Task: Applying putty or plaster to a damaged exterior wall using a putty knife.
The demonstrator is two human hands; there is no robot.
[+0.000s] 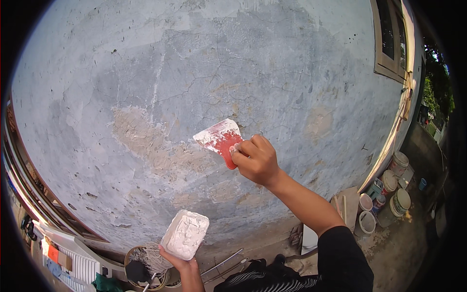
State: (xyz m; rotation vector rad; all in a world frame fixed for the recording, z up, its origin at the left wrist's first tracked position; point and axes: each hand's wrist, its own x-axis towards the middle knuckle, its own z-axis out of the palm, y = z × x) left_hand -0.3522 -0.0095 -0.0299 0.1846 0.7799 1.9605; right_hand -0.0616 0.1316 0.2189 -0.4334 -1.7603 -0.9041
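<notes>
My right hand (257, 159) is closed round the handle of a red putty knife (224, 142), whose wide blade is smeared with white putty. The blade is raised in front of a cracked, pale blue-grey wall (272, 63); whether it touches the surface I cannot tell. Lower down, my left hand (184, 264) holds a small rectangular tub (186, 233) from beneath, its thumb at the side. White putty fills the tub, its top uneven. To the left of the blade, a rough beige patch (146, 138) spreads across the wall.
Several paint buckets (400, 202) stand on the ground at the right. A wood-framed window (389, 68) is at the upper right. Below left are a basket (130, 267) with a mop-like bundle of strings (152, 258) and a white slatted object (78, 265).
</notes>
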